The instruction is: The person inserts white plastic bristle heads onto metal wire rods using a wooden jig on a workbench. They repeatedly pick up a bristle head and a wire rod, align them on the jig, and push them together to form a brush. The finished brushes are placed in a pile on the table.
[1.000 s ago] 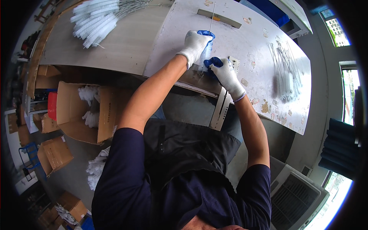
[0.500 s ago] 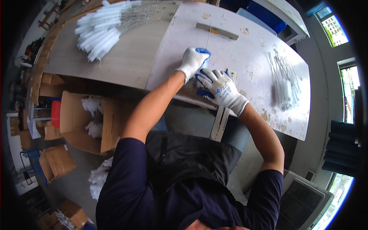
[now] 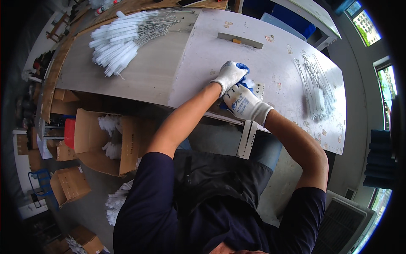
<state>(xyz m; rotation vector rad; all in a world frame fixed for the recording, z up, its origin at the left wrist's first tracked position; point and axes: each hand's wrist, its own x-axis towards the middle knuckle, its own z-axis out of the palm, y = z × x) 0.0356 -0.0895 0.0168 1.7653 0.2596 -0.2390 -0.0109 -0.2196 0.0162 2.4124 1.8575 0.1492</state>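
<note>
My left hand, in a white glove with blue palm, is closed just above my right hand near the table's front edge. My right hand, gloved alike, has its fingers curled in and touches the left one. Between and beside them shows a bit of a white bristle brush; the rest of it is hidden by the gloves. A perforated metal plate lies beside my right hand. To the right is a small bunch of wire-handled brushes, and at the far left a large pile of white brushes.
A metal bar lies on the worn white table beyond my hands. A slotted metal bracket hangs at the front edge. An open cardboard box holding white brushes stands below, at the left.
Both hands have come closer together, the left moving right and slightly down. The wire that stuck up beyond my left hand no longer shows. The whole view has shifted slightly.
</note>
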